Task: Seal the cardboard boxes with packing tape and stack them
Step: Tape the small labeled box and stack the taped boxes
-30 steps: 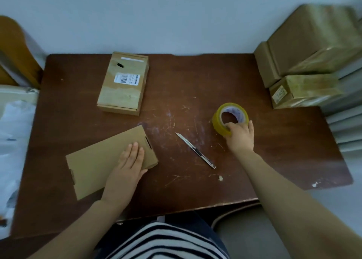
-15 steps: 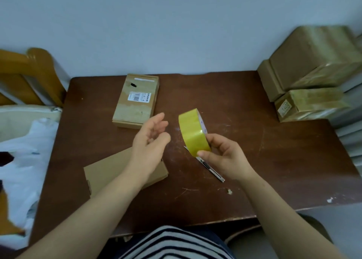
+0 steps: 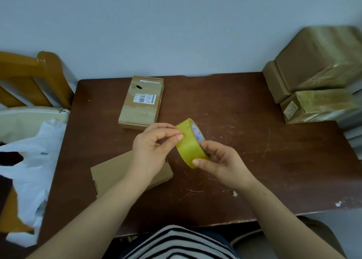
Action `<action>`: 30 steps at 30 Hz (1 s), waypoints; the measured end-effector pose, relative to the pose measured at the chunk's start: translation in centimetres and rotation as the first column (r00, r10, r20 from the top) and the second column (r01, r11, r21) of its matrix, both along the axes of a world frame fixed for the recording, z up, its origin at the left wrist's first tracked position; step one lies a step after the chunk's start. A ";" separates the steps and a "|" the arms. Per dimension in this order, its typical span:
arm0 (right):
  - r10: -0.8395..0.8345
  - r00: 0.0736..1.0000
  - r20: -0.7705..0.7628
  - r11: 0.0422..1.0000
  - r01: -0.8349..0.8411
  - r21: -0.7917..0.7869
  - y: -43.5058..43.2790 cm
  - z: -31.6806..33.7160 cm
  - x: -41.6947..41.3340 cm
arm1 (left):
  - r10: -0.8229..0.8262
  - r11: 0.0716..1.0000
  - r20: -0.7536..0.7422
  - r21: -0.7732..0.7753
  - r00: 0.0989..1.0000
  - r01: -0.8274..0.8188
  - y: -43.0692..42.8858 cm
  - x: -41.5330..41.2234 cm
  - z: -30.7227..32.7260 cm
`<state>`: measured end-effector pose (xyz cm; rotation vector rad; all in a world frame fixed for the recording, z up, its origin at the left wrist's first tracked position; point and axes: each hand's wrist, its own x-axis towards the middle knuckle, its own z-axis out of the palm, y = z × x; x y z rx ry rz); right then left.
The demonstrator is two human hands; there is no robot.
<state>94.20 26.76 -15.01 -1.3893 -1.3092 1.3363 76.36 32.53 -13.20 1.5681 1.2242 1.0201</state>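
- Since half a second earlier, the left hand [image 3: 154, 147] had closed the gap to the tape roll [image 3: 189, 143]. It had hung apart from the roll with loose fingers, and now its thumb and forefinger met on the roll's yellow outer band near the top.
- Over the same span the right hand [image 3: 221, 160] kept the roll lifted above the table [image 3: 254, 141], tipped on edge with the broad band turned toward the left hand.
- That tilt seemed meant to present the band to the picking fingers, probably so the tape's loose end could be found and peeled. Whether an end was already caught could not be told.
- Left hand: thumb and forefinger were pinched against the band, with the other fingers curled behind them and holding nothing visible.
- Right hand: the thumb tip pressed on the near edge at the roll's lower rim, and the fingers curled round to the far side by the core.
- The plain box [image 3: 115, 172] lay flat on the table under the left forearm, close to the person. It was likely the next to be sealed, and no tape showed on it.
- The labelled box [image 3: 142, 103] sat further back near the wall, apart from both hands.
- The taped boxes [image 3: 313, 66] stood stacked at the table's right, well apart from the work, which suggested finished ones were piled there.
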 end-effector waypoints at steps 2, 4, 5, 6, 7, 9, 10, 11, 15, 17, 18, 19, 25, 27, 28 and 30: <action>0.032 0.999 -0.044 0.999 -0.034 -0.035 0.1 0.0 -0.4 | -0.001 1.000 -0.040 -0.017 0.999 0.000 0.3 -0.4 -0.3; 0.057 0.995 -0.086 0.995 -0.064 -0.075 0.2 -0.1 -0.7 | -0.010 1.000 -0.076 -0.031 0.997 0.008 0.6 -0.7 -0.7; 0.065 0.995 -0.080 0.994 -0.072 -0.086 0.2 -0.2 -0.8 | -0.018 0.999 -0.094 -0.040 0.995 0.014 0.7 -0.8 -0.9; 0.073 0.995 -0.064 0.993 -0.078 -0.091 0.2 -0.3 -0.7 | -0.026 0.999 -0.113 -0.048 0.993 0.021 0.7 -0.8 -1.1; 0.079 0.996 -0.045 0.992 -0.083 -0.093 0.2 -0.4 -0.5 | -0.034 0.998 -0.128 -0.053 0.991 0.027 0.7 -0.7 -1.3; 0.092 0.996 -0.007 0.991 -0.092 -0.102 0.2 -0.4 0.5 | -0.037 0.998 -0.141 -0.065 0.989 0.028 0.5 -0.1 -1.7; 0.097 0.995 0.016 0.990 -0.095 -0.108 0.2 -0.4 1.0 | -0.024 0.996 -0.143 -0.087 0.989 0.011 0.4 0.3 -1.8; 0.101 0.994 0.050 0.990 -0.095 -0.108 0.3 -0.5 1.4 | 0.002 0.992 -0.141 -0.127 0.990 -0.020 0.4 0.7 -1.9; 0.061 0.993 0.103 0.994 -0.051 -0.099 0.3 -0.6 3.1 | 0.061 0.948 -0.067 -0.310 0.996 -0.079 0.8 2.5 -1.7; 0.105 0.993 0.060 0.988 -0.097 -0.124 0.2 -0.6 4.2 | 0.060 0.936 -0.042 -0.344 0.997 -0.071 1.3 3.2 -1.3; 0.143 0.988 0.056 0.983 -0.135 -0.127 0.0 -0.6 4.8 | 0.068 0.928 -0.028 -0.365 0.997 -0.073 1.5 3.6 -1.1; 0.166 0.985 0.041 0.979 -0.159 -0.127 -0.1 -0.6 5.3 | 0.086 0.915 -0.015 -0.395 0.996 -0.085 1.8 3.9 -1.0; -0.082 0.981 0.175 0.977 0.113 -0.180 0.1 -0.2 11.0 | 0.292 0.754 0.071 -0.630 0.954 -0.185 4.8 5.0 -0.5; -0.099 0.991 0.094 0.977 0.115 -0.179 0.0 0.0 13.3 | 0.319 0.728 0.078 -0.658 0.945 -0.191 5.5 5.6 -1.0; -0.106 0.988 0.109 0.977 0.124 -0.172 0.1 0.0 14.0 | 0.329 0.713 0.084 -0.675 0.941 -0.189 5.8 6.0 -1.3; -0.118 0.932 0.341 0.972 0.180 -0.154 0.6 -0.5 15.3 | 0.353 0.684 0.074 -0.701 0.932 -0.203 6.2 7.1 -2.0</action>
